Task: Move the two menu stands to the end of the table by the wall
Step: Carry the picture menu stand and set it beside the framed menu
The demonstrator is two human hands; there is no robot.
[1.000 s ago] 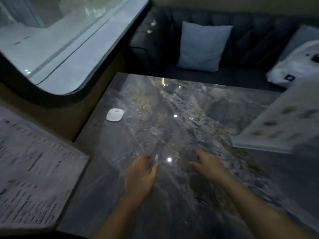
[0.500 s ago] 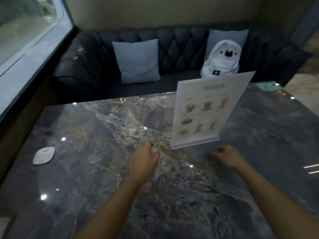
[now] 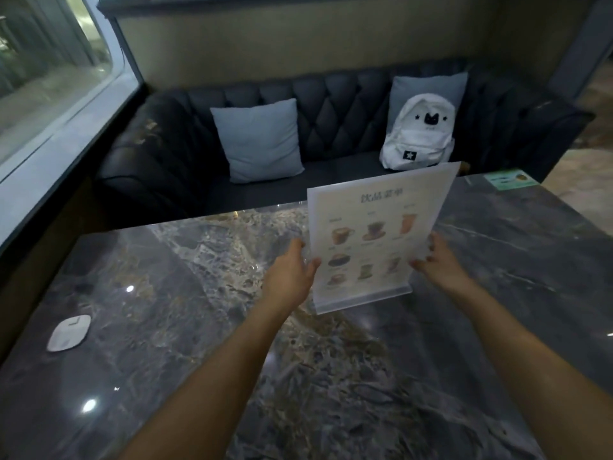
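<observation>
An upright acrylic menu stand (image 3: 374, 234) with drink pictures stands near the middle of the dark marble table (image 3: 199, 327), its clear base on the tabletop. My left hand (image 3: 292, 275) grips the stand's left edge, thumb on the front face. My right hand (image 3: 438, 263) grips its right edge, fingers wrapped around it. The second menu stand is out of view.
A small white rounded device (image 3: 69, 333) lies near the table's left edge by the window wall (image 3: 49, 154). Beyond the table a dark tufted sofa (image 3: 331, 127) holds two grey cushions (image 3: 258, 141) and a white backpack (image 3: 419, 132). A green sticker (image 3: 509, 179) sits at the far right corner.
My view swung right from the window side to the picture menu stand. Both hands lifted off the tabletop and closed on the stand's two side edges.
</observation>
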